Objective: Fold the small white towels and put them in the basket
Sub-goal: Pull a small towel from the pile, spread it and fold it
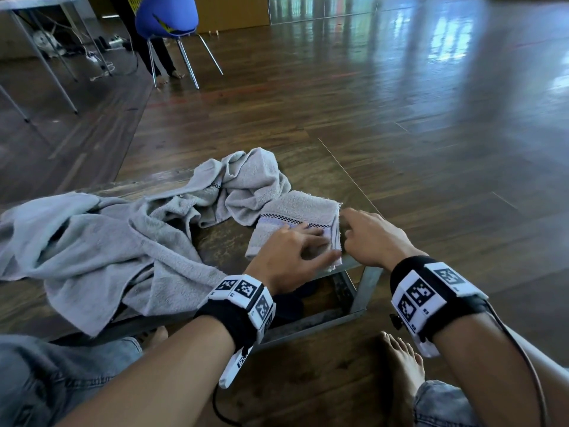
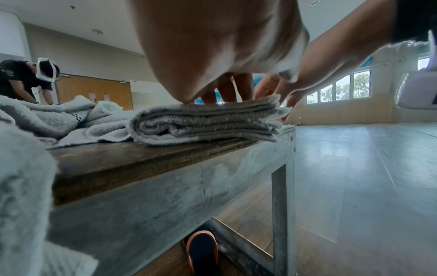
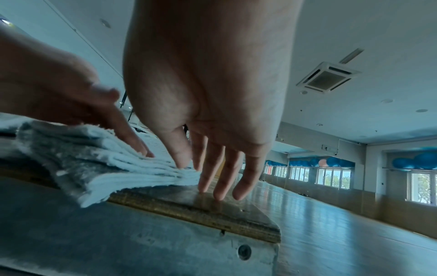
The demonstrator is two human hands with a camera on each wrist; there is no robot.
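A folded white towel (image 1: 300, 217) with a checked stripe lies at the right front corner of a low wooden table (image 1: 311, 177). My left hand (image 1: 295, 251) presses flat on top of it with straight fingers. My right hand (image 1: 363, 232) is at the towel's right edge, fingers straight and pointing down, tips touching the stacked layers and the tabletop. In the left wrist view the folded towel (image 2: 208, 123) shows as a thick stack of layers under my left fingers (image 2: 236, 89). The right wrist view shows my right fingers (image 3: 220, 168) against the towel (image 3: 99, 164) edge. No basket is in view.
Unfolded grey-white towels (image 1: 92, 241) lie heaped across the table's left and middle; another (image 1: 246, 177) lies crumpled behind the folded one. A blue chair (image 1: 167, 16) and a table stand far back left. Another person (image 2: 26, 78) with a headset is in the background. Wood floor lies to the right.
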